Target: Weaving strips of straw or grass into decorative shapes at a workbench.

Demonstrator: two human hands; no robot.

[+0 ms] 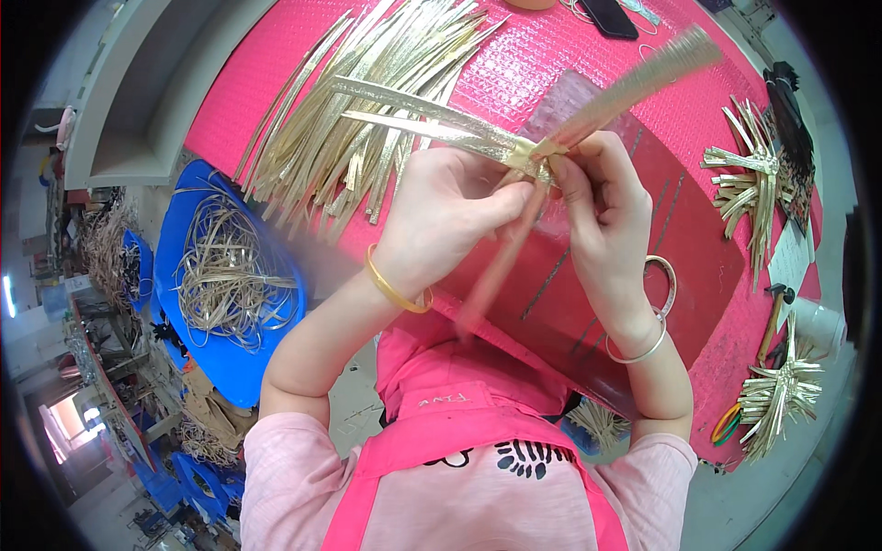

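Note:
Between my hands is a woven knot of flat gold strips (535,158), its loose ends fanning out to the upper left, upper right and down toward me. My left hand (455,207) pinches the knot from its left side, thumb and fingers closed on it. From the right, my right hand (602,207) grips the knot with thumb and bent index finger. One strip hanging below the knot is smeared by motion. Just beyond my left hand, a large pile of loose gold strips (367,110) lies on the pink table covering (514,55).
A dark red mat (634,266) lies under my hands. At right are gold strip bundles (758,174) (781,395), a hammer (772,321) and coloured rings (726,424). A phone (609,16) lies at the far edge. Left of the table, a blue bin (175,248) holds tangled strips.

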